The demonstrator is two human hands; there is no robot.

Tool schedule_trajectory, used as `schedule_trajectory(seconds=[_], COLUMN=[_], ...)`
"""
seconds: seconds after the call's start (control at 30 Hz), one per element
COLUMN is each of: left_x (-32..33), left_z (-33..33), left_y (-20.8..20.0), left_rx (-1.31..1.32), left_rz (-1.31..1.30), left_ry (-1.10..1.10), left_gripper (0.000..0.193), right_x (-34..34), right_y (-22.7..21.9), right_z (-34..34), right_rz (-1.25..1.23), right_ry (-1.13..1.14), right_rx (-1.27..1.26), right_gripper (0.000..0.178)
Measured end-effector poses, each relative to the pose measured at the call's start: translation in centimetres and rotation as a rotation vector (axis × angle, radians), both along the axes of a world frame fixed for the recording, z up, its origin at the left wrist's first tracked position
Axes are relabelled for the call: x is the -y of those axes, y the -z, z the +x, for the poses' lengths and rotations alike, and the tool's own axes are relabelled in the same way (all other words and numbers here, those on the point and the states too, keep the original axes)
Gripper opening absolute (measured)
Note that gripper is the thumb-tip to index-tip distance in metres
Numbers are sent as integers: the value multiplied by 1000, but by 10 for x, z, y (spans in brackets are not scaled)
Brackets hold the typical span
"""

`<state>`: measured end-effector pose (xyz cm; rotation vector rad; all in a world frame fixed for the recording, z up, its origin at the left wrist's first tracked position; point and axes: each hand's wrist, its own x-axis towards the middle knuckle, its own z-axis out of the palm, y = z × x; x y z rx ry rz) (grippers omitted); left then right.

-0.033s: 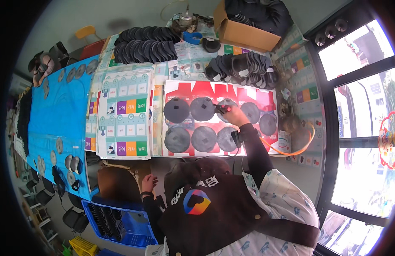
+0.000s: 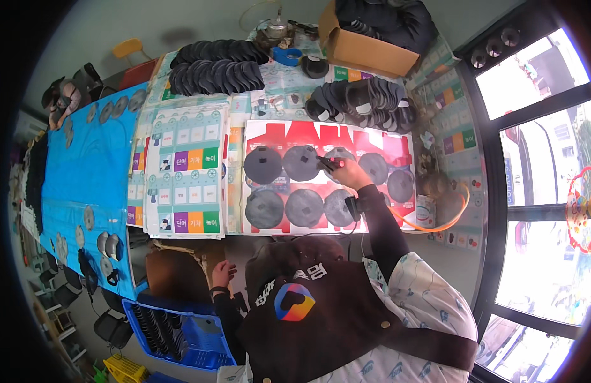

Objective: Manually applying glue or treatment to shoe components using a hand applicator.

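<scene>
My right hand point(image 2: 351, 175) is closed round a small black hand tool with red parts point(image 2: 330, 163), whose tip lies over the edge of a grey round pad point(image 2: 300, 163). Several such pads, with small dark square patches on some, lie in two rows on a red and white printed board point(image 2: 273, 131). Part of the pad point(image 2: 339, 153) beneath the tool is hidden. My left hand point(image 2: 223, 273) hangs below the table's front edge, fingers loosely apart, with nothing visible in it.
Stacks of dark curved pads point(image 2: 217, 76) stand at the back, near an open cardboard box point(image 2: 366, 51). Printed sheets point(image 2: 184, 172) are piled left of the board. An orange hose point(image 2: 458, 214) loops at the right. A blue crate point(image 2: 209, 357) sits lower left; another person point(image 2: 67, 99) is far left.
</scene>
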<state>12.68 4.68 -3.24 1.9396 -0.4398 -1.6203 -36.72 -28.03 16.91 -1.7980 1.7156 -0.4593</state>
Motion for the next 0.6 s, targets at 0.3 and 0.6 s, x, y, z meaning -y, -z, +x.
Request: schedule_trajectory(seconds=[0.3, 0.6], left_x=[-1, -5], left_z=[-11, -23], left_y=[1, -9], left_rx=[-9, -33], left_rz=[-5, -26], left_ry=[-22, -50], left_gripper=[33, 31], right_x=[-12, -7], right_y=[32, 25], right_z=[-12, -3], right_rz=[67, 256], right_ry=[87, -102], right_rx=[4, -1], right_gripper=[27, 33])
